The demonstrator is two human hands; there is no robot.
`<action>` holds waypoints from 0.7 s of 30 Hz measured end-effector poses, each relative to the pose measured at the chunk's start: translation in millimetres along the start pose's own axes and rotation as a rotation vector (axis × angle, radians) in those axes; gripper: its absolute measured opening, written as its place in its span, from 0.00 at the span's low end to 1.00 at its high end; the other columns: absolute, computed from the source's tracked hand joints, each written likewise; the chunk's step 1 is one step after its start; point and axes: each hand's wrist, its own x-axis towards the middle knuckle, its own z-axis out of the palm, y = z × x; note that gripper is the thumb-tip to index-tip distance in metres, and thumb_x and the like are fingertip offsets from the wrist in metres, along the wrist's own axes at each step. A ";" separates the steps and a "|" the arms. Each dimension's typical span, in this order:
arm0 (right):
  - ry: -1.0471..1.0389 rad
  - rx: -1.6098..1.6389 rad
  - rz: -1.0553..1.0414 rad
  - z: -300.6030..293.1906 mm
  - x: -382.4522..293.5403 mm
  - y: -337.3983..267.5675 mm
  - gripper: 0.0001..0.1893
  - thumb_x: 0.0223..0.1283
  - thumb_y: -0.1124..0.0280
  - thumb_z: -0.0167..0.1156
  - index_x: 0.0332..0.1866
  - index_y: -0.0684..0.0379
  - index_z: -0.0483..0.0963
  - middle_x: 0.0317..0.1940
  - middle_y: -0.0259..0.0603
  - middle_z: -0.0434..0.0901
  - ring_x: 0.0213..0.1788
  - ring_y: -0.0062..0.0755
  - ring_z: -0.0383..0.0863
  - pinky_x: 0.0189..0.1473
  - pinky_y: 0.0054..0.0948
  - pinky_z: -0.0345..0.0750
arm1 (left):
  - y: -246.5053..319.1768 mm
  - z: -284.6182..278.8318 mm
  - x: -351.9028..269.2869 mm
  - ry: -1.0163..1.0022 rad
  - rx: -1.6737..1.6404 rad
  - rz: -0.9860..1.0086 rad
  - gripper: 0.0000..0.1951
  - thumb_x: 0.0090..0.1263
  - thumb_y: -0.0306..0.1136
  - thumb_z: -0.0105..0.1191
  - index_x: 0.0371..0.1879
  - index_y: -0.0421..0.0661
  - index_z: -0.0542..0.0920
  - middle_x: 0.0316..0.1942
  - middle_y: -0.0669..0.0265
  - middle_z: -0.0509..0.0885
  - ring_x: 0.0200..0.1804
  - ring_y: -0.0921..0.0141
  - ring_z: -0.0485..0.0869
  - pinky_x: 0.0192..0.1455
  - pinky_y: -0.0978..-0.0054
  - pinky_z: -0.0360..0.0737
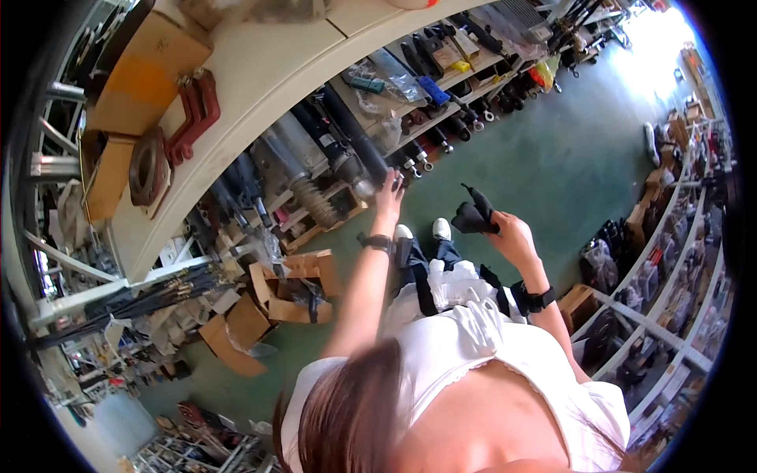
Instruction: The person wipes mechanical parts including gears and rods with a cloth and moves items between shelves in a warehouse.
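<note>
My left hand (388, 198) reaches to the lower end of a long black cylinder (358, 136), which looks like a shock absorber and lies on the shelf. The fingertips are at its end; whether they grip it is not clear. A metal end fitting (363, 189) of a neighbouring shock absorber sits just left of this hand. In my right hand (513, 237) is a bunched black cloth item (475, 214), perhaps a glove, held over the green floor. Another shock absorber with a ribbed boot (313, 198) lies farther left on the shelf.
A cream shelf top (260, 65) curves above, bearing red metal brackets (192, 115) and a cardboard box (145, 77). Open cardboard boxes (295, 307) stand on the floor at left. Packed racks (650, 337) line the right side. Green floor (550, 154) runs between the shelves.
</note>
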 end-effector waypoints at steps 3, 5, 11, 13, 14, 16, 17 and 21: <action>-0.045 -0.004 0.064 7.9 -10.6 1.7 0.10 0.38 0.73 0.60 0.28 0.62 0.68 0.25 0.44 0.74 0.34 0.46 0.74 0.35 0.37 0.71 | 4.1 -5.0 14.6 -0.041 -0.430 -0.144 0.17 0.53 0.40 0.62 0.39 0.48 0.75 0.37 0.71 0.78 0.41 0.77 0.76 0.44 0.79 0.71; -0.047 -0.008 0.083 13.7 -15.6 8.4 0.11 0.38 0.72 0.60 0.28 0.61 0.68 0.26 0.45 0.74 0.34 0.46 0.74 0.35 0.37 0.71 | 3.6 0.4 13.9 0.032 -0.429 -0.136 0.15 0.53 0.36 0.62 0.35 0.44 0.75 0.33 0.69 0.78 0.33 0.76 0.78 0.37 0.81 0.75; 0.087 -0.015 0.186 13.0 -9.1 29.4 0.10 0.40 0.71 0.60 0.29 0.61 0.68 0.25 0.46 0.74 0.33 0.47 0.74 0.33 0.38 0.71 | 16.0 5.7 13.7 0.244 -0.238 -0.168 0.15 0.47 0.35 0.65 0.26 0.41 0.74 0.19 0.67 0.75 0.16 0.76 0.74 0.15 0.86 0.73; 0.107 0.003 0.174 8.2 -5.9 30.7 0.10 0.40 0.72 0.60 0.28 0.61 0.68 0.25 0.46 0.74 0.32 0.47 0.74 0.33 0.37 0.71 | 20.9 5.2 16.7 0.254 -0.234 -0.201 0.14 0.47 0.34 0.65 0.26 0.42 0.73 0.19 0.67 0.74 0.16 0.77 0.73 0.14 0.86 0.73; 0.158 0.020 0.175 7.4 -4.8 32.3 0.10 0.41 0.72 0.60 0.27 0.61 0.67 0.25 0.46 0.74 0.32 0.47 0.74 0.33 0.37 0.71 | 23.3 4.0 17.4 0.263 -0.238 -0.239 0.14 0.47 0.34 0.65 0.26 0.43 0.73 0.18 0.66 0.74 0.15 0.77 0.72 0.14 0.87 0.72; 0.254 0.031 0.172 7.0 -5.6 38.5 0.10 0.42 0.72 0.59 0.27 0.62 0.66 0.25 0.46 0.74 0.32 0.47 0.74 0.32 0.38 0.70 | 33.6 1.3 12.5 0.210 -0.254 -0.290 0.14 0.47 0.33 0.64 0.25 0.43 0.72 0.17 0.67 0.73 0.15 0.77 0.72 0.13 0.87 0.72; 0.256 0.041 0.174 7.1 -4.9 41.4 0.10 0.42 0.72 0.59 0.27 0.62 0.66 0.25 0.46 0.74 0.32 0.47 0.74 0.32 0.38 0.70 | 40.5 -0.9 10.4 0.157 -0.280 -0.343 0.14 0.48 0.33 0.64 0.24 0.43 0.71 0.17 0.67 0.72 0.15 0.77 0.71 0.13 0.87 0.71; 0.311 0.051 0.216 6.3 -5.4 49.7 0.10 0.42 0.73 0.59 0.28 0.62 0.65 0.26 0.45 0.73 0.33 0.47 0.73 0.32 0.38 0.69 | 64.0 -11.6 0.9 0.077 -0.329 -0.432 0.14 0.48 0.33 0.64 0.23 0.43 0.71 0.17 0.67 0.71 0.14 0.76 0.69 0.14 0.88 0.70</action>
